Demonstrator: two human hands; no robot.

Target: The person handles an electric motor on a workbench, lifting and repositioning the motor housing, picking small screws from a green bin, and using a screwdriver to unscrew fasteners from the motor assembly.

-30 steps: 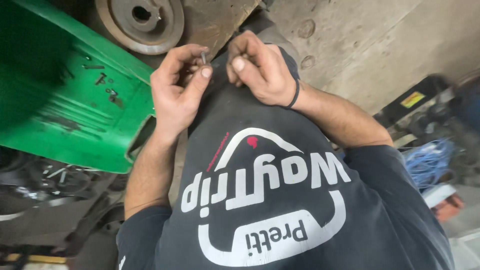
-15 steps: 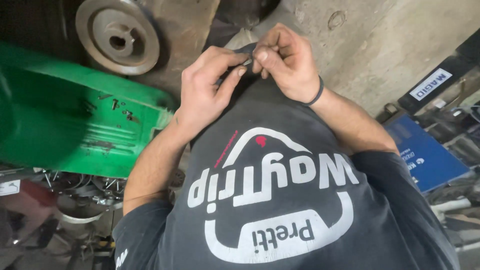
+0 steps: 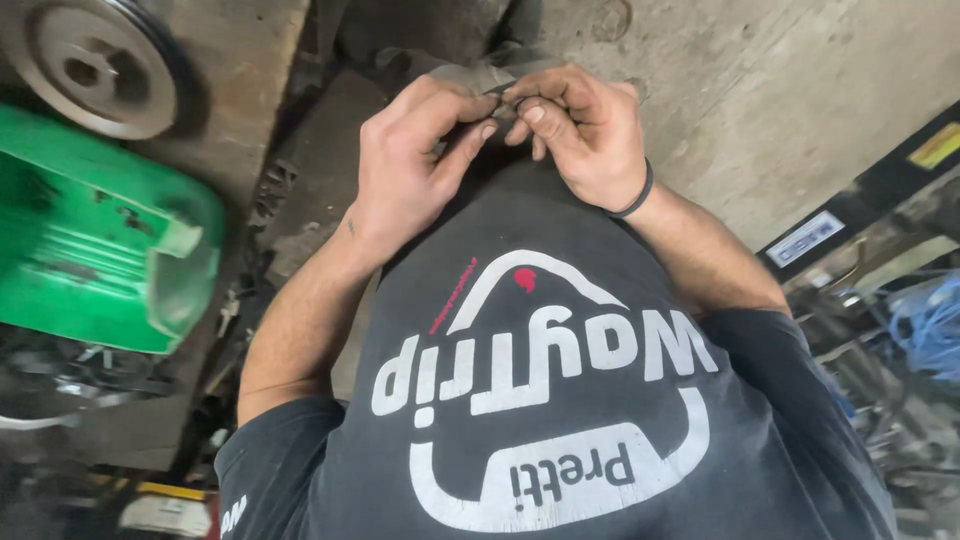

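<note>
Dark metal, tiny, is what both hands are busy with: a small part (image 3: 503, 103) sits pinched between the fingertips, right at the top middle of the view, held over the hem of the dark shirt (image 3: 540, 400). The left hand (image 3: 410, 165) has its fingers (image 3: 462, 148) curled in tight, thumb and forefinger closed on the part. The right hand (image 3: 580, 130) meets it from the other side, fingers (image 3: 540, 112) bent and nipping the same piece; a black band (image 3: 640, 195) rings that wrist. What the part is exactly, too small to tell.

Against half a second ago, the hands sit a touch higher and more to the right in the view, and closer together, fingertips now almost interlocked. The green housing (image 3: 100, 250) has slid left and down toward the edge, and the grey pulley (image 3: 85, 65) has gone up into the top left corner, partly cut off. The blue box seen on the right earlier is out of view; a blue tangle of cord (image 3: 930, 320) shows there now.

Room to move: open concrete floor (image 3: 780, 100) lies above and right of the hands, well apart from any clutter. Left of the forearm the space is tighter, with the green housing near and scrap metal (image 3: 80, 380) below it. A black bar with a yellow label (image 3: 880, 190) crosses the right side.

Surface below is rough, stained concrete and rusty plate, a workshop floor, dim at the edges.
</note>
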